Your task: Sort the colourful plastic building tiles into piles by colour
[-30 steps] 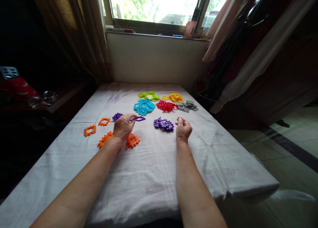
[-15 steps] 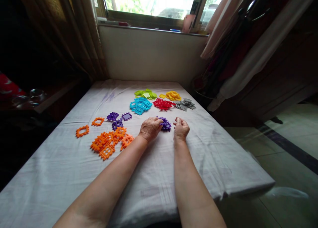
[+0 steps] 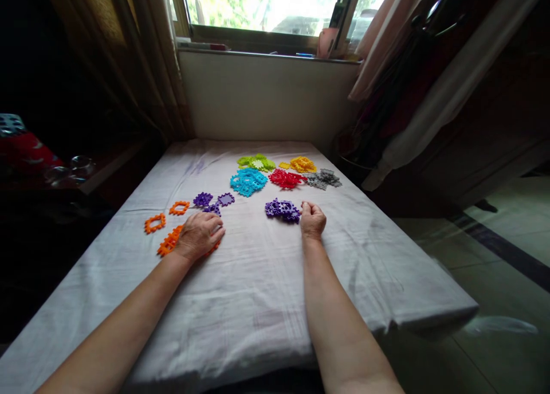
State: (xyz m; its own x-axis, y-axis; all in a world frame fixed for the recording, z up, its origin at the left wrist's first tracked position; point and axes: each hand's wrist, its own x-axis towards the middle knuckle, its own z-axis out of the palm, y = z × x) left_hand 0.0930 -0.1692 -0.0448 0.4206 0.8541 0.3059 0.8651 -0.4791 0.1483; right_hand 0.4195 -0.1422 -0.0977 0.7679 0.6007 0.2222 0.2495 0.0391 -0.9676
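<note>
My left hand (image 3: 200, 233) lies over the pile of orange interlocking plastic tiles (image 3: 170, 240), fingers apart and slightly bent, covering much of it. Its fingertips are hidden against the tiles. My right hand (image 3: 313, 220) rests on the cloth in a loose fist, with nothing visible in it. Just left of its knuckles is a heap of purple interlocking tiles (image 3: 282, 209). More purple tiles (image 3: 203, 199) lie beyond my left hand, and two orange square frames (image 3: 154, 223) sit apart to its left.
Toward the far side of the cloth-covered table (image 3: 253, 302) are sorted piles of tiles: blue (image 3: 248, 182), lime green (image 3: 256, 162), red (image 3: 286, 179), yellow (image 3: 303, 164) and grey (image 3: 324, 178). A wall and window stand behind the table. Clothes (image 3: 412, 119) hang at the right.
My left hand has left the purple heap and moved left and nearer, onto the orange pile. The purple heap has spread wider. My right hand stays beside it, its fingers more tightly curled.
</note>
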